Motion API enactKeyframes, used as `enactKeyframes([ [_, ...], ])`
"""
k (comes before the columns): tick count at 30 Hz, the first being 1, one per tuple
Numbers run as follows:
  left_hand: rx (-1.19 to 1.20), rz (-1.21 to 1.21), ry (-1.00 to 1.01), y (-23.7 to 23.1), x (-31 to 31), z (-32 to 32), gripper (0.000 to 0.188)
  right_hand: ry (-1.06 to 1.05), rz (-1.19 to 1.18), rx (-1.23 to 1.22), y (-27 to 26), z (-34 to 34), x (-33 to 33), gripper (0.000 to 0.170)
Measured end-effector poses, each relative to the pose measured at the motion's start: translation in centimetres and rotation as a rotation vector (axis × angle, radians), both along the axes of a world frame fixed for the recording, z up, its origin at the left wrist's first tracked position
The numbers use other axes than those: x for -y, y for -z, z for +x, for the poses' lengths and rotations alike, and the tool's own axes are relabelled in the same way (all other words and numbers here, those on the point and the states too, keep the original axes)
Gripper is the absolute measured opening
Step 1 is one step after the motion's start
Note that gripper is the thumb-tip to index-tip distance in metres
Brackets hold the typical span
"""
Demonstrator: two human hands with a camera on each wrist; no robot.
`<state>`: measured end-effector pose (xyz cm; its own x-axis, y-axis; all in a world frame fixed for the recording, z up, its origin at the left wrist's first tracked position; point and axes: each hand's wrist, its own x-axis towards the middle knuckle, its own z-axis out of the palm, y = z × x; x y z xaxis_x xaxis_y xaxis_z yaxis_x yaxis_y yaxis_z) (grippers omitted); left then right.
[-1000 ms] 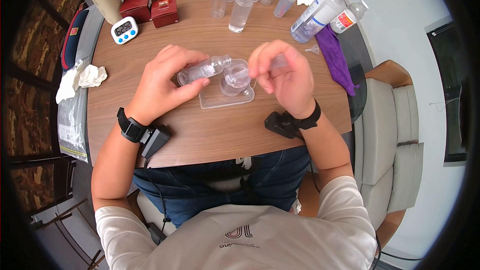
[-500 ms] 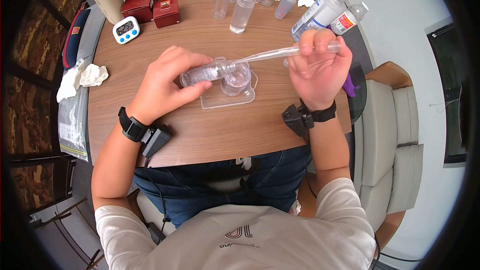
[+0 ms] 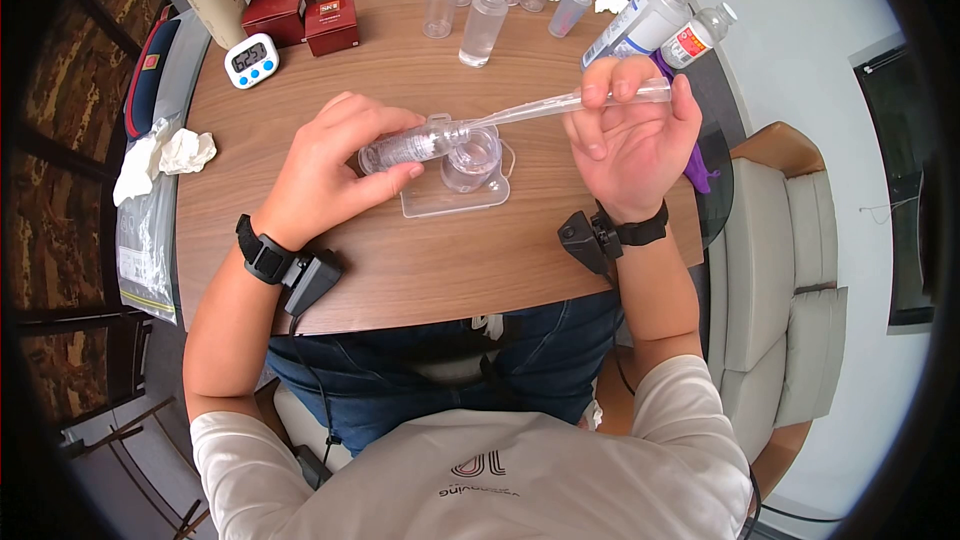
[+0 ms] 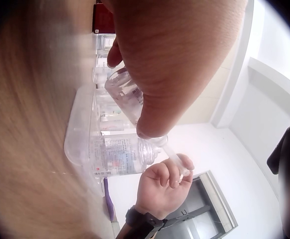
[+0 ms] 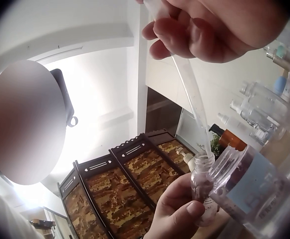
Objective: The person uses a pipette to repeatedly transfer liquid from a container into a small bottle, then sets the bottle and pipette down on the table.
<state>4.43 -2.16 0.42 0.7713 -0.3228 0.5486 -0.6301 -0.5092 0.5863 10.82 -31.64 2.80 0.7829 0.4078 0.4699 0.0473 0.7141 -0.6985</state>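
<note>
The left hand (image 3: 325, 165) grips a small clear bottle (image 3: 408, 147), tilted with its mouth toward the right. Between the fingers and thumb of the right hand (image 3: 636, 145) is a clear dropper (image 3: 545, 108), its thin tip at the bottle's mouth. In the right wrist view the dropper (image 5: 192, 94) slants down to the neck of the bottle (image 5: 202, 191). Just right of that bottle a wide clear jar (image 3: 470, 162) stands on a clear plastic tray (image 3: 455, 206). The left wrist view shows the jar's printed label (image 4: 116, 154) and open threaded neck.
Behind the hands are clear bottles (image 3: 484, 28), red boxes (image 3: 332, 25) and a timer (image 3: 252, 61). Larger bottles (image 3: 636, 28) lie at the back right by a purple cloth (image 3: 702, 172). Crumpled tissue (image 3: 187, 151) lies at the left edge.
From low over the jar, the right hand has moved right and up, with the dropper now reaching to the bottle's mouth. Lately it shifted slightly left. The left hand has barely moved.
</note>
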Motion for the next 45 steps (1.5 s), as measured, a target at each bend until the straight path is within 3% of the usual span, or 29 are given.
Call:
enactKeyframes([
  [8, 0.009, 0.009, -0.018, 0.1, -0.2, 0.0, 0.037, -0.067, 0.030, 0.079, 0.0, 0.3, 0.9, 0.057],
  [16, 0.022, 0.004, -0.020, 0.2, -0.1, 0.1, 0.037, 0.008, -0.559, 0.159, 1.1, -2.5, -2.7, 0.043],
  [29, 0.011, 0.003, -0.017, 0.0, -0.2, 0.0, 0.036, -0.045, -0.537, 0.130, 1.1, -2.2, -2.7, 0.045],
  [45, 0.005, 0.005, -0.014, 0.2, -0.2, 0.0, 0.036, 0.051, -0.480, 0.067, 1.5, -2.1, -2.8, 0.049],
])
